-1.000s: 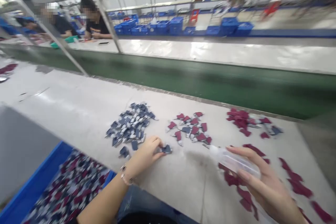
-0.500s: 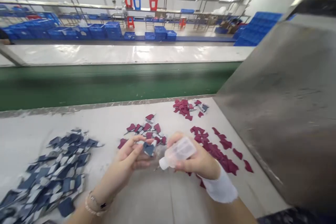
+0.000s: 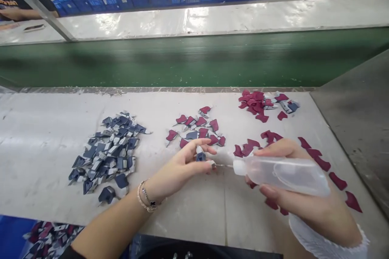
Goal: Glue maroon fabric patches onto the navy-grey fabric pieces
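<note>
A clear plastic squeeze bottle [image 3: 282, 174] is lying gripped in the right hand [image 3: 291, 200] at the lower right of the frame, its thin nozzle [image 3: 223, 165] pointing left towards the left hand [image 3: 182, 162]. That hand is pinching a small navy fabric piece [image 3: 200, 157], so the hands are working close together, each closed on its own thing. A white cuff [image 3: 322, 236] is covering the right wrist (a beaded bracelet [image 3: 146, 198] is circling the left). Around them, the white worktop [image 3: 39, 149] is carrying a navy-and-white pile [image 3: 106, 153] to the left, maroon pieces [image 3: 194, 127] just above the left hand, and a denser maroon heap [image 3: 253, 103] at upper right. A blue crate [image 3: 12, 234] is sitting at lower left, and a green conveyor belt [image 3: 194, 60] is running across the frame beyond.
</note>
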`<act>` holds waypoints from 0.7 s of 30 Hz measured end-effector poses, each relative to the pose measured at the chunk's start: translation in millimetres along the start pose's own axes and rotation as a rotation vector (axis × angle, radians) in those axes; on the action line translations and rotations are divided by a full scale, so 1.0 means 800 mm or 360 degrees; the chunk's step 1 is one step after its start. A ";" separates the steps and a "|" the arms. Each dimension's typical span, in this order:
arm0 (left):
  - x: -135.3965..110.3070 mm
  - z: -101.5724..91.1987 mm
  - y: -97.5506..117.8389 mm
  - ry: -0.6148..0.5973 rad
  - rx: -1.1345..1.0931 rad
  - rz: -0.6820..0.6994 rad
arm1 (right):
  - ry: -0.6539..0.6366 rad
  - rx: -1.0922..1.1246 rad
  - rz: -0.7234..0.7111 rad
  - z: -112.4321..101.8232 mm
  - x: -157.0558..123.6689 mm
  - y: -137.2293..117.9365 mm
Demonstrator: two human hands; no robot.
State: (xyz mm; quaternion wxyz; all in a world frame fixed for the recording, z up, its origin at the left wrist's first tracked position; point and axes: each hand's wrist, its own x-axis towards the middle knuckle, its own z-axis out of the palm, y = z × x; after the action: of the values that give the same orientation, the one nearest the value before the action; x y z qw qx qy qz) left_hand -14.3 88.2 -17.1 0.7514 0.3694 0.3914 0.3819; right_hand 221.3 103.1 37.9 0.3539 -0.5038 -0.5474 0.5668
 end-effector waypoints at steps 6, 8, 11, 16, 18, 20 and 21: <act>0.000 0.012 -0.014 -0.0001 0.0291 0.0113 | -0.0176 -0.0194 -0.0175 0.002 0.014 -0.002; 0.000 0.014 -0.017 0.0053 0.0376 0.0205 | -0.0253 -0.0202 -0.0167 0.004 0.015 -0.002; 0.002 0.016 -0.018 0.0060 0.0380 0.0214 | -0.0294 -0.0180 -0.0158 0.007 0.014 -0.003; 0.011 0.013 -0.015 0.0040 0.0147 0.0103 | -0.0355 -0.0127 -0.0164 0.006 0.015 0.000; 0.015 0.009 -0.015 0.0060 0.0172 0.0100 | -0.0368 -0.0108 -0.0196 0.001 0.015 0.002; 0.016 0.007 -0.017 0.0107 0.0292 0.0079 | -0.0348 -0.0084 -0.0216 -0.005 0.013 0.004; 0.016 0.006 -0.018 0.0131 0.0365 0.0065 | -0.0324 -0.0062 -0.0213 -0.008 0.012 0.006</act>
State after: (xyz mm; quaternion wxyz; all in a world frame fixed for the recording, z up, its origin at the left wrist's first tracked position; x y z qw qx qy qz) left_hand -0.8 91.5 -31.1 0.6796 0.4447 0.4554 0.3646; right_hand 226.0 113.5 32.4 0.3237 -0.4129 -0.6237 0.5794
